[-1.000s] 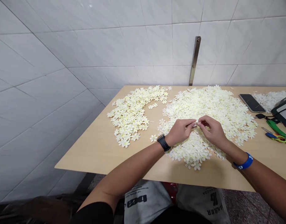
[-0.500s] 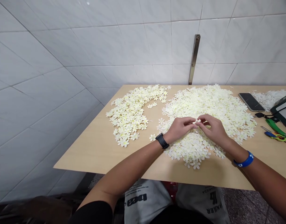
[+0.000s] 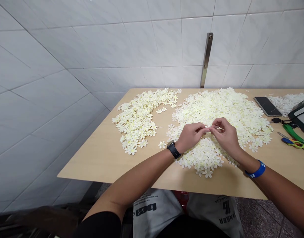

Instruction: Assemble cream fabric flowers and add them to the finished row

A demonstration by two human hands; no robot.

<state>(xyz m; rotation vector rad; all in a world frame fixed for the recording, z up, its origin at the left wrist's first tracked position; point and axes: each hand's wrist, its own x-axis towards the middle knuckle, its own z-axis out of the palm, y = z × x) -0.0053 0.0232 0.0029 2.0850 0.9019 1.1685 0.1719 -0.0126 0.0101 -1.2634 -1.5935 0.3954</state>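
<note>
My left hand (image 3: 191, 135) and my right hand (image 3: 225, 134) meet fingertip to fingertip above a large heap of cream-white fabric flowers (image 3: 223, 115). Both pinch one small white flower (image 3: 208, 128) between them; most of it is hidden by the fingers. A black watch sits on my left wrist, a blue band on my right. A second, flatter spread of flowers with yellow centres (image 3: 142, 117) lies to the left on the light wooden table (image 3: 104, 158).
A black phone (image 3: 267, 106) lies at the right, with another heap of white pieces (image 3: 288, 100) behind it. Green and blue-handled scissors (image 3: 294, 140) and a dark box (image 3: 303, 115) sit at the right edge. A tiled wall with a metal bracket (image 3: 206, 59) stands behind.
Both hands have stayed together over the heap, with the fingers shifting slightly on the small flower. The view has tilted a little, so the table sits slightly higher in the picture.
</note>
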